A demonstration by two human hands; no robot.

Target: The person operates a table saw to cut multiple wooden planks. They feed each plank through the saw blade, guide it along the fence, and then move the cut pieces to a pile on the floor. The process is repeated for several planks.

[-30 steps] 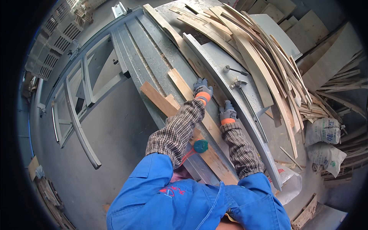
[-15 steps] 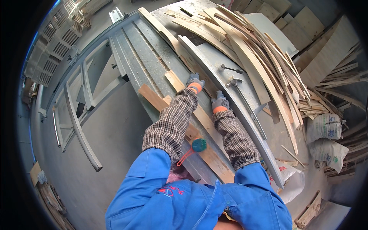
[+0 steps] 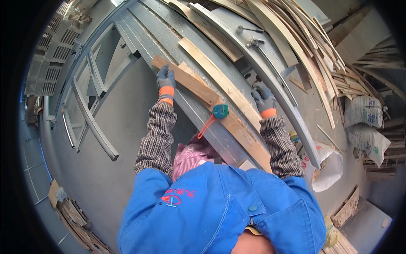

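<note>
My left hand (image 3: 165, 78), in a grey glove with an orange cuff, has its fingers over the near edge of a reddish wooden board (image 3: 192, 86), close to its far end. My right hand (image 3: 264, 99), gloved the same, is beside the metal fence (image 3: 253, 59) with its fingers apart. Small dark fittings lie just past its fingertips; their kind is unclear. A green tape measure (image 3: 220, 111) with an orange strap rests on the boards. Between the hands lies a long pale board (image 3: 222, 84). Another board (image 3: 215, 36) lies farther off along the fence.
Beyond the fence are a hammer (image 3: 256, 42), another black-handled tool (image 3: 250, 29) and a heap of long wood strips (image 3: 302, 38). A metal frame (image 3: 97, 78) extends at the left. White sacks (image 3: 363, 116) stand at the right. Sawdust speckles the slotted machine table (image 3: 148, 40).
My left hand has moved left and back, from the board by the fence to the reddish board. My right hand has moved slightly right. The board by the fence now lies apart from both hands.
</note>
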